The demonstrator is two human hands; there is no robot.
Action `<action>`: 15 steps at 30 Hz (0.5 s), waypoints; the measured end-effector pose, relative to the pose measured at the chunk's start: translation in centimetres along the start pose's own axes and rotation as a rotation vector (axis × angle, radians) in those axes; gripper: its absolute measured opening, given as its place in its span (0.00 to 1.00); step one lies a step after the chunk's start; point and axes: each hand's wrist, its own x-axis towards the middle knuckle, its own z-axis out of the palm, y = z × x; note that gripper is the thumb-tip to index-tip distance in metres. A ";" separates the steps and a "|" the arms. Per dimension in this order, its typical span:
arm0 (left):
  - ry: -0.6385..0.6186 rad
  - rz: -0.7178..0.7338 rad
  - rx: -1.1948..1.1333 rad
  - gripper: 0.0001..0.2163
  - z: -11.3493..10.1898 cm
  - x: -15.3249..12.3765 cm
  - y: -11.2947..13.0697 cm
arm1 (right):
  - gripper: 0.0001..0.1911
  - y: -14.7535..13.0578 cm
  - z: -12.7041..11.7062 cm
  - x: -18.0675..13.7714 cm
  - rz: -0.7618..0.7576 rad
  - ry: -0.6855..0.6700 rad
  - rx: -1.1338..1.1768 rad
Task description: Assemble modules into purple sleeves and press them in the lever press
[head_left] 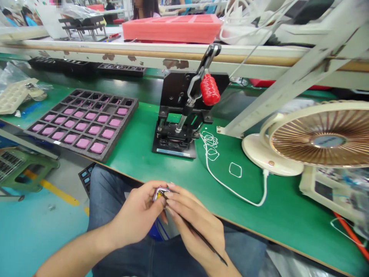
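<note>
— What is held in the head view?
— A small purple-edged piece [158,193], with yellow seen inside, is gripped between the fingers of the left hand [134,213], above the lap by the near edge of the green table [184,173].
— And in the right hand [194,217]?
— A thin black tool [205,241] is clamped in its fingers; its tip is directed at the piece, but whether the two are touching cannot be told.
— What is set out around them?
— Pink pieces [98,147] are kept in a dark foam tray [120,132] on the left. A black press [174,129] with a red handle [210,89] is placed mid-table, and white rings [211,139] are heaped just beside it.
</note>
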 end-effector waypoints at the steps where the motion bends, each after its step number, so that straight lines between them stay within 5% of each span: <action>1: 0.000 0.001 0.000 0.14 0.0 0.0 0.0 | 0.28 0.1 0.0 0.0 -0.002 0.000 -0.002; 9: -0.007 -0.009 -0.098 0.14 0.3 0.6 -0.4 | 0.32 1.0 -0.1 -1.5 -0.035 -0.057 -0.020; 15: -0.068 -0.060 -0.330 0.18 0.4 1.7 -0.2 | 0.32 2.1 0.8 -2.6 0.000 0.074 -0.058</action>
